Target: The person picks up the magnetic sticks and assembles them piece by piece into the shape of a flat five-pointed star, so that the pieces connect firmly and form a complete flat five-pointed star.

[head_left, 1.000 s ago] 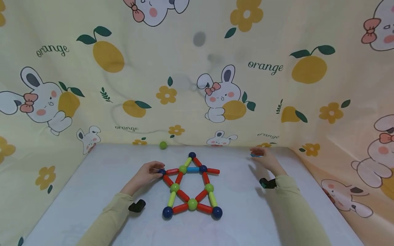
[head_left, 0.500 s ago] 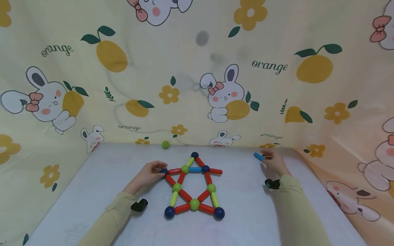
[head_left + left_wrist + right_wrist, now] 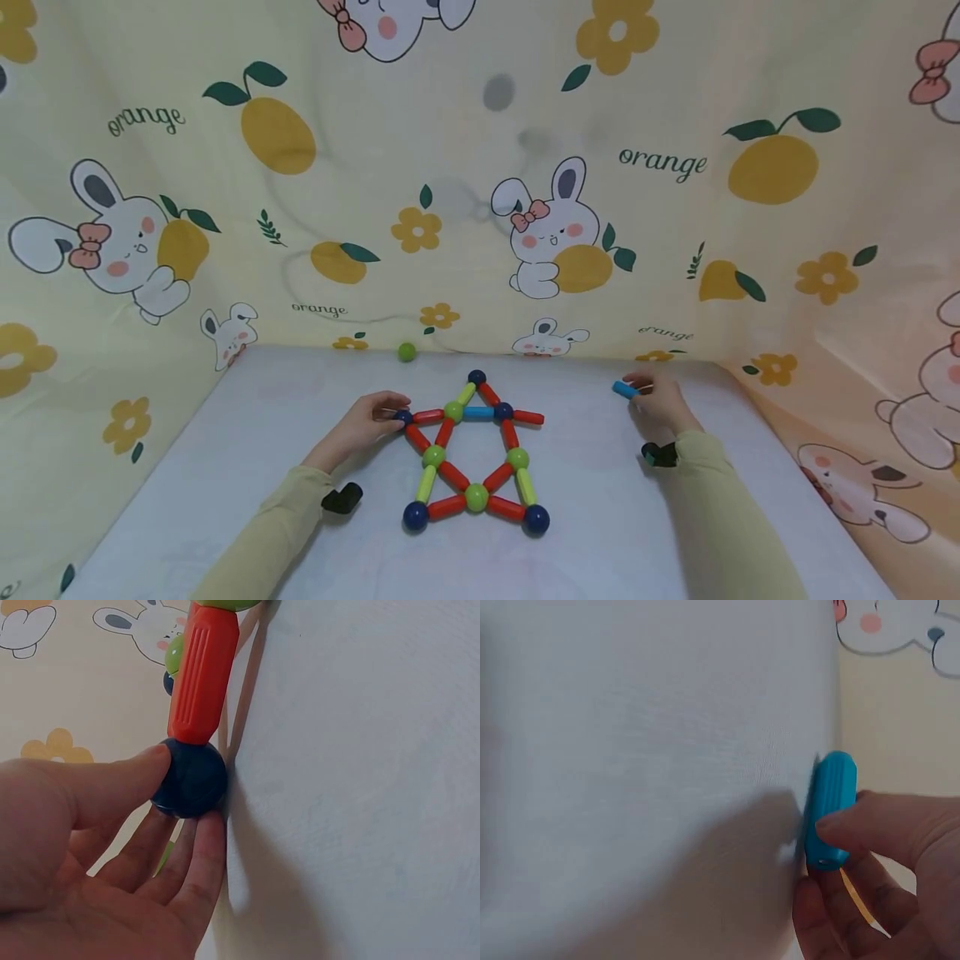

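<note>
A star-like frame of magnetic rods and balls lies on the white table, with red rods (image 3: 453, 477), yellow-green rods (image 3: 427, 484), a blue rod (image 3: 478, 412), green balls (image 3: 476, 497) and dark blue balls (image 3: 416, 516). My left hand (image 3: 364, 427) pinches the dark blue ball (image 3: 192, 780) at the frame's left corner between thumb and fingers; a red rod (image 3: 204, 675) joins that ball. Off to the right, my right hand (image 3: 663, 402) holds a loose blue magnetic rod (image 3: 832, 810) by one end, close over the table. One red rod (image 3: 529, 418) sticks out from the frame's right side, its outer end free.
A single green ball (image 3: 407, 352) sits at the table's back edge. Behind the table (image 3: 600, 533) hangs a cream cloth (image 3: 465, 275) printed with rabbits and oranges; it also covers both sides. Dark wrist devices (image 3: 342, 498) are strapped below both hands.
The blue rod in my right hand has turned and now shows more plainly, and that hand has drawn slightly toward me. My left hand stays on its ball. The head view has shifted a little.
</note>
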`<state>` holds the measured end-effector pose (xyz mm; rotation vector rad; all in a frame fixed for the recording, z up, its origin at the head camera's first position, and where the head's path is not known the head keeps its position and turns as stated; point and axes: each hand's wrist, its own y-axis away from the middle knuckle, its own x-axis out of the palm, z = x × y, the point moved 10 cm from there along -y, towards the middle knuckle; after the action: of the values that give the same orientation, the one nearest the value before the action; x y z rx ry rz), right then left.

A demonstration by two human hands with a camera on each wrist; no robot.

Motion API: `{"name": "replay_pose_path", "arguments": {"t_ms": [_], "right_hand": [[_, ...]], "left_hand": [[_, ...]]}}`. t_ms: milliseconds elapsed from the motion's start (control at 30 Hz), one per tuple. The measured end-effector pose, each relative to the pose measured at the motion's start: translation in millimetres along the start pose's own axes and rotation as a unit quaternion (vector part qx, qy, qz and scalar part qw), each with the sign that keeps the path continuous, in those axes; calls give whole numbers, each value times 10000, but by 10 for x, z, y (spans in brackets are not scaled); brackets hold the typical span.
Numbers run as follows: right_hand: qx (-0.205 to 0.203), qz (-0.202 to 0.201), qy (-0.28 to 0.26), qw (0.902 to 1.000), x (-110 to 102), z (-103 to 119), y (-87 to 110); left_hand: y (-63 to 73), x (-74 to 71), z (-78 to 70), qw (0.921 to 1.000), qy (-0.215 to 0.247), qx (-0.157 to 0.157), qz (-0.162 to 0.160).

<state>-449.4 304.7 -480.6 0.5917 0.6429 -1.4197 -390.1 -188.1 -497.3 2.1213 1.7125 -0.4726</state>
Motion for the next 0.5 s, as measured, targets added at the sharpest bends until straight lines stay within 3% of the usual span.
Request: {"name": "replay_pose_path", "arguments": {"t_ms": [167,367,500], "right_hand": [[-415,398,90,9983,79,156,92],[-1356,896,70,9867,228,614,348],[-1700,1187,30,9783,344,891,533]], "left_hand": [[4,-3,-6,10000,-15,-66,-4],[10,0,-20,10000,3,-4,46],[3,12,-2,10000,16,11,75]]}}
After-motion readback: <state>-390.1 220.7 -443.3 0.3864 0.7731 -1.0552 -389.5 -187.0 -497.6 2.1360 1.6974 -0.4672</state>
